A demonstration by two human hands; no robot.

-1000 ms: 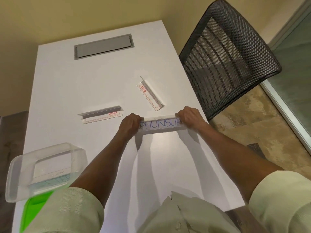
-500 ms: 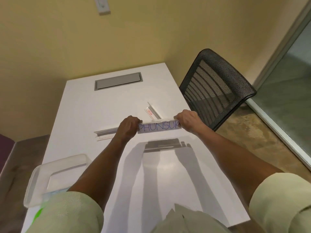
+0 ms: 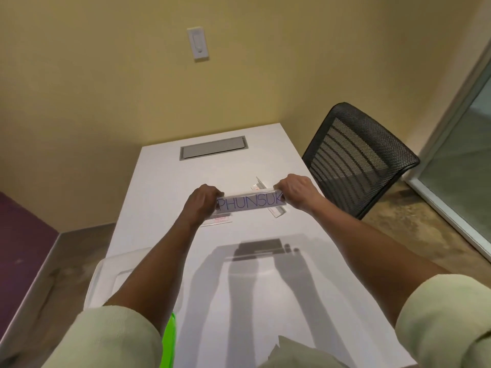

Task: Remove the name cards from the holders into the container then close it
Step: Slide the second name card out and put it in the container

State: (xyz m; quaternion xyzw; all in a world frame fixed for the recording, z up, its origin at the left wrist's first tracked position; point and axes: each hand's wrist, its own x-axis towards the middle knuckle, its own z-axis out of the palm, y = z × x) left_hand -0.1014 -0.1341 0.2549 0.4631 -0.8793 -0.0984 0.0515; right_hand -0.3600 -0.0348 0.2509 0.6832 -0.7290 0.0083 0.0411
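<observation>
- Left hand (image 3: 203,201) and right hand (image 3: 293,191) grip opposite ends of a clear holder (image 3: 251,203), lifted above the white bench (image 3: 265,288).
- Its card reads "PHUNSUK".
- A clear container (image 3: 106,277) sits near left.

Left hand (image 3: 203,201) and right hand (image 3: 295,188) raised — both clenched, arms outstretched.

Glossy clear plastic holder (image 3: 251,203), matt table (image 3: 164,197)

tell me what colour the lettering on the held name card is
Blue lettering, clearest in the head view.
</observation>
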